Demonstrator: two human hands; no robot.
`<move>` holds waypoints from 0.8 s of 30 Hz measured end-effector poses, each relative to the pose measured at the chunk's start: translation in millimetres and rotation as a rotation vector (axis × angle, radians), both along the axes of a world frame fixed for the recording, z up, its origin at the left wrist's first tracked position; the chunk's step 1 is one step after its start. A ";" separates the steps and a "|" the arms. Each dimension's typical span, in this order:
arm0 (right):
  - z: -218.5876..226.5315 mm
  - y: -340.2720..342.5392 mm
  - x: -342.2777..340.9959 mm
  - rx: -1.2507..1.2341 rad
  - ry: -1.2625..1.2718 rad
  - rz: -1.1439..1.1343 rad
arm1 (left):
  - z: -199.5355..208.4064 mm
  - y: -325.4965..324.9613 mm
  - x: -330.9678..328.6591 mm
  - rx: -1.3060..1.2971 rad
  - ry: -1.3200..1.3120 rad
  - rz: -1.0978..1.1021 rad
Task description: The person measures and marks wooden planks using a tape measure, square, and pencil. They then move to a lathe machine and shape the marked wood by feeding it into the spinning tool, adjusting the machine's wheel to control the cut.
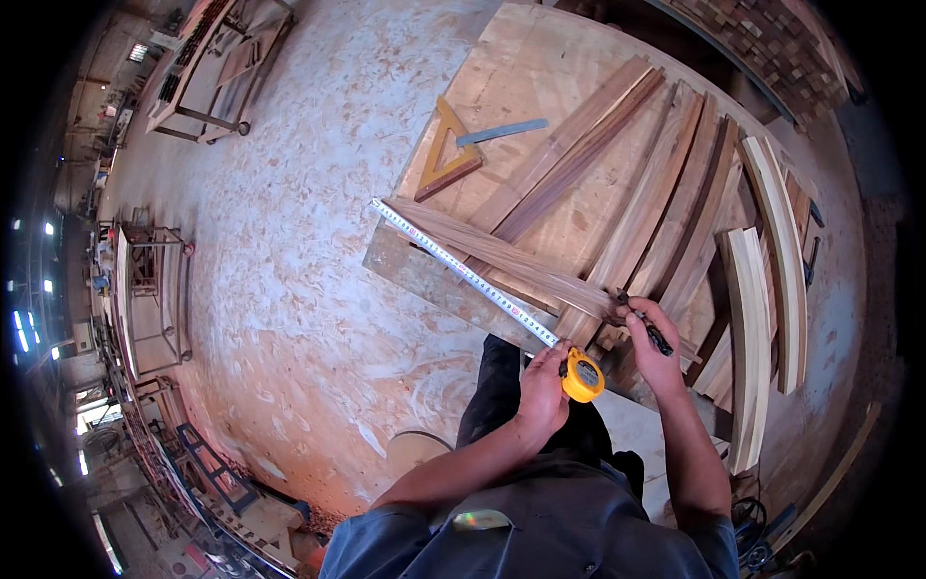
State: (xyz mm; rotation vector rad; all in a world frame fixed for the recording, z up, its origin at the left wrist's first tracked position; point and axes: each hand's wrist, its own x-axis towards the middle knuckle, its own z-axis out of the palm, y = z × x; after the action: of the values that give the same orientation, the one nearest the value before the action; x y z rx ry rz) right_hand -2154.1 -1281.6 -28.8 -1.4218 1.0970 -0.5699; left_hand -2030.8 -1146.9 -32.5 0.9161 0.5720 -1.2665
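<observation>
My left hand (542,394) is closed on a yellow tape measure (583,378) at the near edge of the workbench. Its white blade (461,272) runs out to the upper left, alongside a long brown wooden strip (492,247), and reaches the strip's far left end. Over the near right end of that strip, my right hand (656,349) is closed around a slim black pen-like tool (660,338). The tool's upper end points toward the strip; I cannot tell whether it touches the wood.
Several curved brown wood pieces (666,188) lie across the plywood-topped bench (521,58). Two paler curved pieces (748,338) rest at its right side. A yellow triangular set square (446,159) and a steel ruler (502,131) lie at the left. A wheeled cart (154,289) stands far left.
</observation>
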 end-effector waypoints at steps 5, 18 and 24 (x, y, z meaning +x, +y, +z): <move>1.6 1.0 1.5 0.007 -0.024 -0.014 | 6.7 -5.7 -6.5 0.035 0.010 0.015; 10.2 -3.0 4.0 -0.019 0.058 -0.024 | 11.8 -30.9 -7.6 0.097 0.013 -0.062; 10.5 -8.9 0.5 0.149 -0.076 -0.085 | 3.3 -49.6 -14.2 0.086 0.036 0.031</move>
State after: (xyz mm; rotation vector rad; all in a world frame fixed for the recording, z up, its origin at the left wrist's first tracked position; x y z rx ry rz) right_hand -2153.6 -1290.5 -18.4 -1.2198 1.1199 -0.5855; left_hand -2045.0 -1196.5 -29.3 0.9539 0.6706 -1.2399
